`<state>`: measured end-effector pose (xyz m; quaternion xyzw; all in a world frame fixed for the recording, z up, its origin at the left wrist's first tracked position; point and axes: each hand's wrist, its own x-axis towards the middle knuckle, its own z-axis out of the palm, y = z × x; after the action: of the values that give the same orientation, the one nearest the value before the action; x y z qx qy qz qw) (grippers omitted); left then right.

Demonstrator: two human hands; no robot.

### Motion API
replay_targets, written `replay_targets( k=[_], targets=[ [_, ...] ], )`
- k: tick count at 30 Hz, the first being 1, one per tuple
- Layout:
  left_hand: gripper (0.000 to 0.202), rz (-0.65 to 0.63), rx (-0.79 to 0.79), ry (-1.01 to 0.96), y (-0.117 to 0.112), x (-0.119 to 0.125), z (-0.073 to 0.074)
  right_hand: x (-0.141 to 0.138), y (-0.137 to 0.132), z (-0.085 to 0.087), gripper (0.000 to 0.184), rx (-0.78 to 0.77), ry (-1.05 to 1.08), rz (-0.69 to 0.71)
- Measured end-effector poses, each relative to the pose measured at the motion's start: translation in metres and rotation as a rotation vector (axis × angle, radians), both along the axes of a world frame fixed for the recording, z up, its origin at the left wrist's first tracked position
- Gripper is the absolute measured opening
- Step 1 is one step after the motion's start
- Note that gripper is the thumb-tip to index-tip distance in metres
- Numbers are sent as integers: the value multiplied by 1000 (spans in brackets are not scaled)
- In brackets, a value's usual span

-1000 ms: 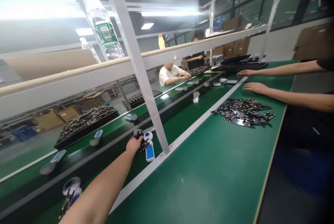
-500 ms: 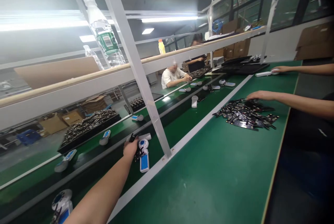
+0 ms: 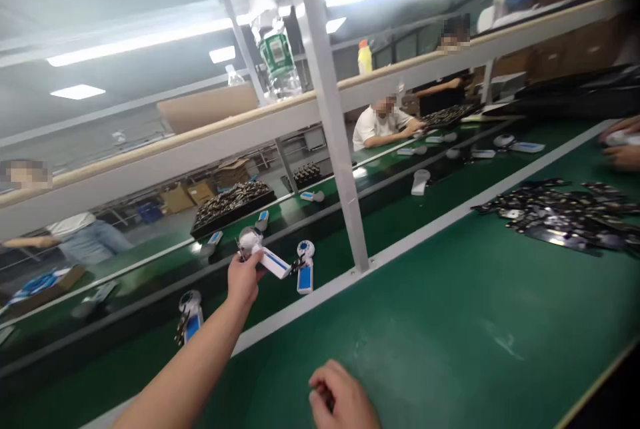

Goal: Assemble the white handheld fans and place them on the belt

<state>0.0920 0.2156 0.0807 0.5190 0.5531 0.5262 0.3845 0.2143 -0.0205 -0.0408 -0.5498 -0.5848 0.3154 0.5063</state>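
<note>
I'm watching through the head view as the left hand (image 3: 244, 276) is pinching a white device (image 3: 274, 262) between thumb and fingers, now holding it tilted above the green belt (image 3: 385, 222) instead of reaching down there. A second device (image 3: 305, 276) is lying just beside it, near the tabletop's (image 3: 425, 322) far edge. The right hand (image 3: 345, 399) is newly showing over the near edge, fingers curling; I cannot tell whether it is gripping anything. My view is turning left.
</note>
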Motion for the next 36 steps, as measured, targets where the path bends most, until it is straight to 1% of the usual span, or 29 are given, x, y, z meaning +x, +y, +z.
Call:
replay_targets(
  k=[2,4,6,8,10,13,16,20,23,27,31,33,36],
  targets=[
    [25,-45,-84,-78,-39,-8,-12,5,-1,4,13,-14,58,-86],
    [24,-86,-187,-140,-80,-11,-27,10,0,7,18,-30,136,-155],
    [24,-132,-296,-190,-119,-12,-42,12,0,10,23,-62,202,-173],
    [23,-175,-385,-229,-152,-11,-55,13,-1,10,25,-88,222,-162],
    [22,-204,-435,-258,-177,-9,-64,12,-2,11,25,-108,186,-146],
    [21,-244,-459,-257,-200,-7,-74,11,-4,14,19,-136,93,-105],
    [22,-315,-473,-178,-208,-8,-81,12,-5,15,12,-148,64,-106],
    [14,-364,-434,42,-207,-15,-84,14,-6,13,10,-135,36,-118],
    [5,-380,-379,235,-205,-19,-82,14,-7,13,12,-114,-1,-86],
    [10,-410,-299,422,-207,-21,-73,12,-7,15,13,-73,-100,-39],
    [19,-433,-338,521,-208,-23,-70,11,-6,14,12,-74,-195,-2],
    [22,-420,-366,530,-208,-24,-72,10,-5,14,13,-85,-235,31],
    [26,-381,-364,505,-209,-25,-75,10,-5,16,13,-89,-296,76]
  ],
)
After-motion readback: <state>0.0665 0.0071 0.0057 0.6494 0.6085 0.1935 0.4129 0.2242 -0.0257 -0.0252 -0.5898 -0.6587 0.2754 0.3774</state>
